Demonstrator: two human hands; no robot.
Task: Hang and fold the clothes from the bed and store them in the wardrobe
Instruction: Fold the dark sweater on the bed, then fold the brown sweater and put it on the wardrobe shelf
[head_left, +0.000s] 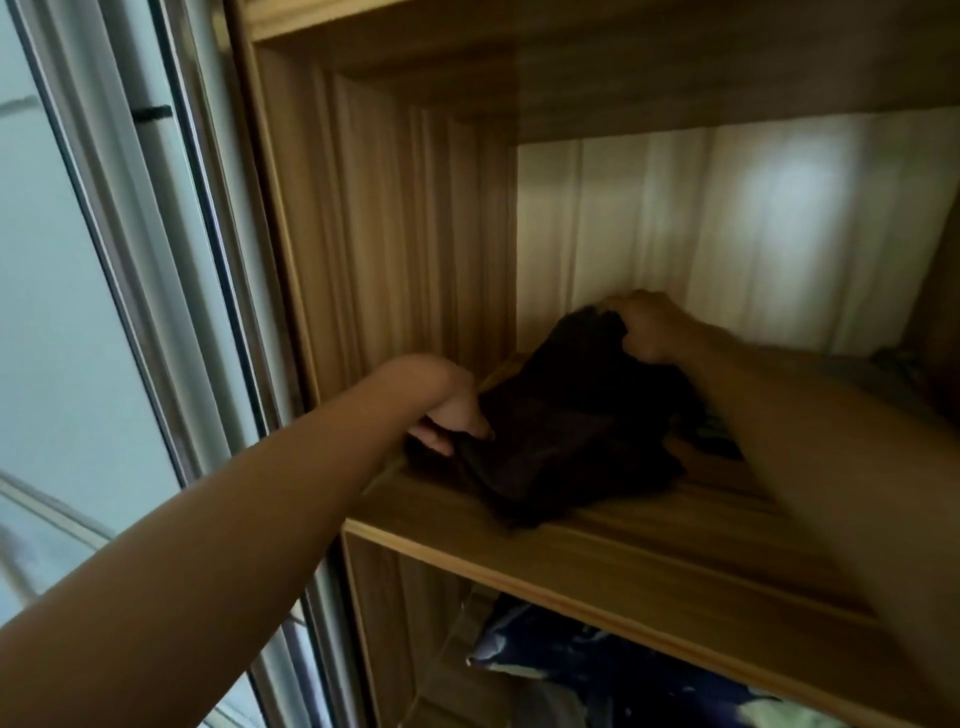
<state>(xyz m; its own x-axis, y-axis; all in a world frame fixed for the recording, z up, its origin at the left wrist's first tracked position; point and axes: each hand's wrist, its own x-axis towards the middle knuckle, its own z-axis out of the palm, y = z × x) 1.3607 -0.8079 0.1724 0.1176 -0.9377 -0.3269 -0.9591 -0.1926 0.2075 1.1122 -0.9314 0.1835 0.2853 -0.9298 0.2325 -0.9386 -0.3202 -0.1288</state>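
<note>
Closest to us, both bare forearms reach up and forward into the wardrobe (389, 234). Under them, in the lower compartment, lies a blue patterned fabric (597, 660), so we judge that some storing is already done.

Above that is the wooden shelf (571, 540), its front strip bare. On it rests the dark garment (571, 421), roughly folded and somewhat bunched, sitting toward the left part of the shelf. Our left hand (449, 415) pinches its near left edge with curled fingers. Farther in, our right hand (649, 327) grips the far edge, fingers closed round a bunch of the cloth.

We take this to be the placing step for this one piece: it is on the shelf but not yet released or squared up. What remains on the bed we cannot tell, since the bed is out of sight.

Just right of the garment, partly hidden by our right arm, lies a striped cloth (719, 431), and deeper to the right a grey one (893, 364). Behind everything stands the pale back panel (727, 234) with a soft patch of light. At far left runs a frosted sliding door (78, 260).
</note>
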